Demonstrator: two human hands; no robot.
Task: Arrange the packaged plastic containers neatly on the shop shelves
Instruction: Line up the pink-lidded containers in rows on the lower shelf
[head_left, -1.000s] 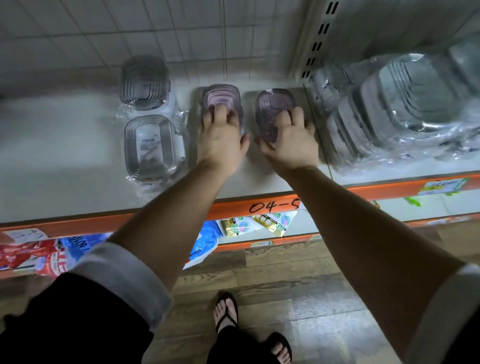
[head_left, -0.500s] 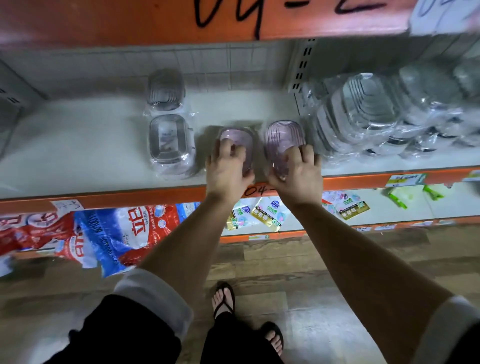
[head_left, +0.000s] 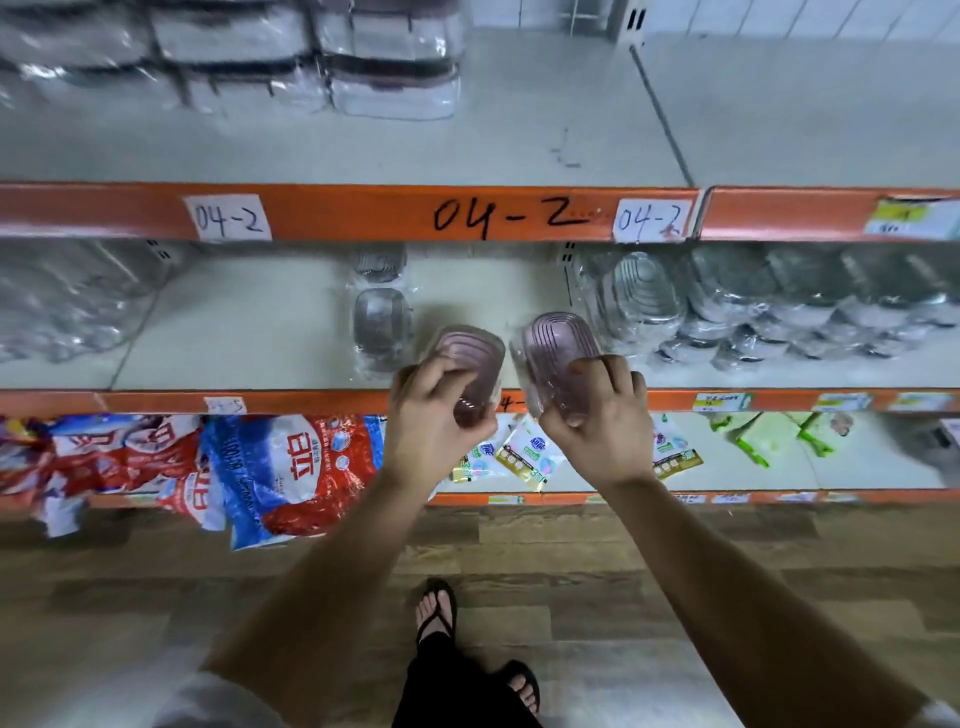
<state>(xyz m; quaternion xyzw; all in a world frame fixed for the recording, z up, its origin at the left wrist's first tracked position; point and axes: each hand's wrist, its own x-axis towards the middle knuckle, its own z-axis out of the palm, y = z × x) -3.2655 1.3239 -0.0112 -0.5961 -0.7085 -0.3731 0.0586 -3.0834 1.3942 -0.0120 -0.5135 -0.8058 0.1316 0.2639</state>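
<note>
Your left hand (head_left: 439, 415) and right hand (head_left: 597, 423) each grip one pink container.
The left pink container (head_left: 470, 349) and right pink container (head_left: 558, 340) hang side by side at the front of the middle shelf (head_left: 249, 332); two grey containers (head_left: 382, 322) lie behind.

At your lower left: red-and-blue detergent bags (head_left: 291, 467), crumpled and overlapping. Centre: small yellow-and-white sachets (head_left: 524, 460). Right: green packets (head_left: 758, 436). Above: white paper labels (head_left: 228, 217) reading "04-2" and a yellow price tag (head_left: 909, 218). Beneath you: wood-plank floor (head_left: 130, 597) and black flip-flops (head_left: 435, 613).
</note>
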